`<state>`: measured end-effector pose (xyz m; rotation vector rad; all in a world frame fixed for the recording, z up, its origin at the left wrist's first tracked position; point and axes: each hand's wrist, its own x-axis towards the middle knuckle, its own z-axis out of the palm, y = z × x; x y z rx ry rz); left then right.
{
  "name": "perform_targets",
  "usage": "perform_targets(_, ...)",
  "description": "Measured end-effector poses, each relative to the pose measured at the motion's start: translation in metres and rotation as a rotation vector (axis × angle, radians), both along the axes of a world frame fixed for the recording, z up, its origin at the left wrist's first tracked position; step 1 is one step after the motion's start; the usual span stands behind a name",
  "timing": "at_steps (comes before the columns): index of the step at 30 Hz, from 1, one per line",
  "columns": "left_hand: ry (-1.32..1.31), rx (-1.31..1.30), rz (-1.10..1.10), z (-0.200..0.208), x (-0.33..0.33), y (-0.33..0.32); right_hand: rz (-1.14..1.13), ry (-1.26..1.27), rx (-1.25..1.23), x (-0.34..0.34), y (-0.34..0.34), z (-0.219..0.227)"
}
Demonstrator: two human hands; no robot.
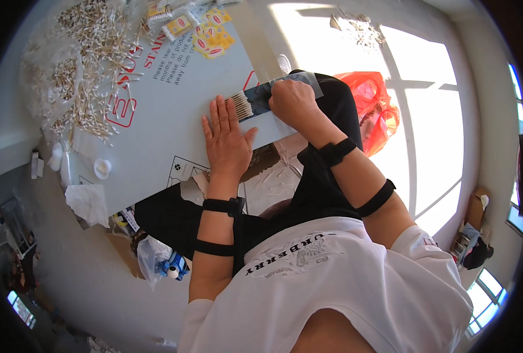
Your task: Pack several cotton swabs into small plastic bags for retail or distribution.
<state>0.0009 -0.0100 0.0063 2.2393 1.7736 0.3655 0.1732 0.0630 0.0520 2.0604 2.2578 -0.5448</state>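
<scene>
My left hand (227, 138) lies flat on the grey printed board (155, 126), its fingers stretched out. Beside its fingertips is an even row of cotton swabs (242, 106), the tips facing left. Their right ends meet a dark strip (260, 99) at the board's near right edge. Over that strip my right hand (295, 105) is closed in a fist, its fingertips hidden underneath. Clear plastic film (313, 83) shows past the fist on its right side. Whether the fist grips the film or just presses down cannot be seen.
A big heap of loose cotton swabs (88, 65) in clear plastic covers the board's far left. Yellow printed packets (212, 41) lie at its far edge. A white tissue (88, 204) hangs at the left corner. A red plastic bag (367, 106) stands right of my leg.
</scene>
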Motion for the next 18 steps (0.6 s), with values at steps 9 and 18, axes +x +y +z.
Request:
perform_targets(9, -0.065, -0.009, -0.065, -0.003, 0.035, 0.01, -0.045, 0.175, 0.065, 0.026, 0.007, -0.016)
perform_targets(18, -0.012, -0.008, -0.056, -0.002, 0.061, 0.014, -0.04, 0.343, 0.112, 0.03, 0.01, -0.022)
